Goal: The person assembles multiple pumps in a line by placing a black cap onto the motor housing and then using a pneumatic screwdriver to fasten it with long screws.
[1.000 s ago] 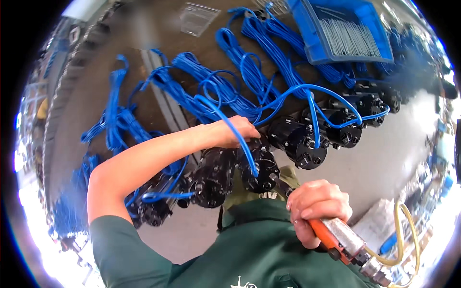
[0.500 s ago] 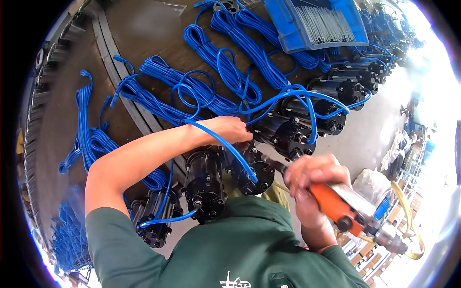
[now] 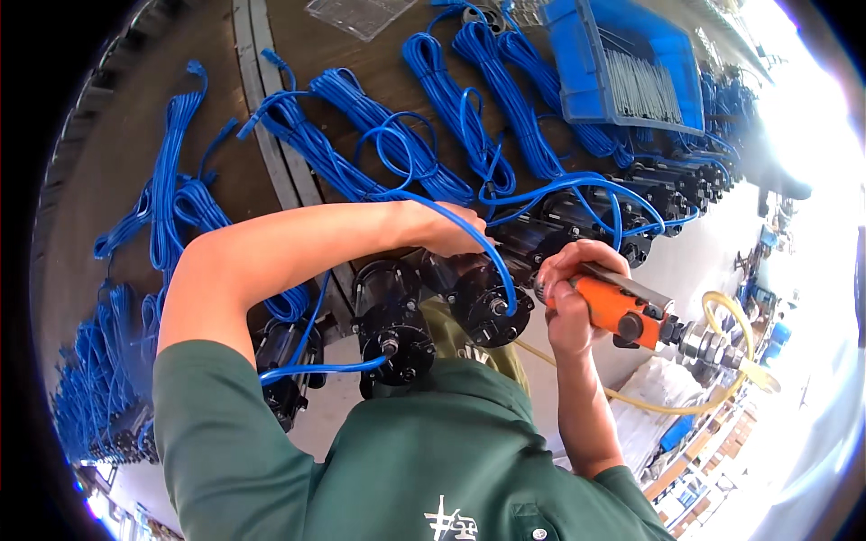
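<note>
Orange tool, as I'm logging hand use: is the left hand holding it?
No, the right hand grips the orange tool, and the left hand is apart from it.

Green short-sleeved shirt (image 3: 388,442), white marking (image 3: 441,518)

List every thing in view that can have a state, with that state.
Left hand: at a black cylinder, fingers partly hidden.
Right hand: closed around the orange tool.
Orange tool: held; running or not, cannot tell.
Black cylinders: in a row, several with cables attached.
Cable bundles: coiled, lying on the table.
Blue bin: open, holding thin pale rods.
Yellow hose: looped.
</note>
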Demonstrator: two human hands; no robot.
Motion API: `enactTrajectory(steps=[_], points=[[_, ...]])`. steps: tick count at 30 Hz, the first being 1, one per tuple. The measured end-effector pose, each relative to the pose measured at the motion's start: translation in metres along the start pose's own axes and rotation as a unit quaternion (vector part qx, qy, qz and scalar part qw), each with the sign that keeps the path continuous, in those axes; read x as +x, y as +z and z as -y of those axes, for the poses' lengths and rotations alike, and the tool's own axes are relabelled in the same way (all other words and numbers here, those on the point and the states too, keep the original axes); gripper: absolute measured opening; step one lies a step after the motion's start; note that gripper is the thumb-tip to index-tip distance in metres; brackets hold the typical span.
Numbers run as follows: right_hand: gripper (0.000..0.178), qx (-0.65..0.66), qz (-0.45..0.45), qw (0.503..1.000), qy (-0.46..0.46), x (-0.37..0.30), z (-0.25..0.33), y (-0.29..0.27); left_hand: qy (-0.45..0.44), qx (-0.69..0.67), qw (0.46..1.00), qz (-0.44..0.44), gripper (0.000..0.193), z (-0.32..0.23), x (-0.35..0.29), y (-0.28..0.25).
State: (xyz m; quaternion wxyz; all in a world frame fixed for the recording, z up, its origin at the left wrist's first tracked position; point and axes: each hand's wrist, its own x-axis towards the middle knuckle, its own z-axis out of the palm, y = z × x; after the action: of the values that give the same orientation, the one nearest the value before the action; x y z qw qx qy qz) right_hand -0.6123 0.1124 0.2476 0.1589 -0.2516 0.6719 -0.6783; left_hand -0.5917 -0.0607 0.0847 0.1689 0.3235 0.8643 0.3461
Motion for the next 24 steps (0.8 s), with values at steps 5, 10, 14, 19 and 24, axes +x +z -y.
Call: enactTrajectory(steps=[5,10,14,19,24], points=[[0.037,0.056,0.026,0.997,-0.046,0.002,-0.007,0.000,-0.011,-0.058,0.998,-0.035,0.004,0.006,-0.003,0.008],[0.038,0.052,0.005,0.998,-0.034,0.003,-0.005,0.007,-0.009,-0.005,1.000,0.016,0.013,-0.002,0.000,-0.009],[0.033,0.043,0.055,0.993,-0.090,-0.001,-0.011,0.005,-0.012,0.014,1.000,0.018,0.011,0.007,0.004,0.005],[0.025,0.017,0.083,0.989,-0.120,-0.003,-0.008,0.008,-0.010,-0.001,1.000,0.001,0.012,0.003,-0.001,0.002],[0.025,0.021,0.038,0.998,-0.035,0.000,-0.006,0.013,-0.033,0.040,0.995,-0.080,0.017,-0.009,-0.018,0.009]])
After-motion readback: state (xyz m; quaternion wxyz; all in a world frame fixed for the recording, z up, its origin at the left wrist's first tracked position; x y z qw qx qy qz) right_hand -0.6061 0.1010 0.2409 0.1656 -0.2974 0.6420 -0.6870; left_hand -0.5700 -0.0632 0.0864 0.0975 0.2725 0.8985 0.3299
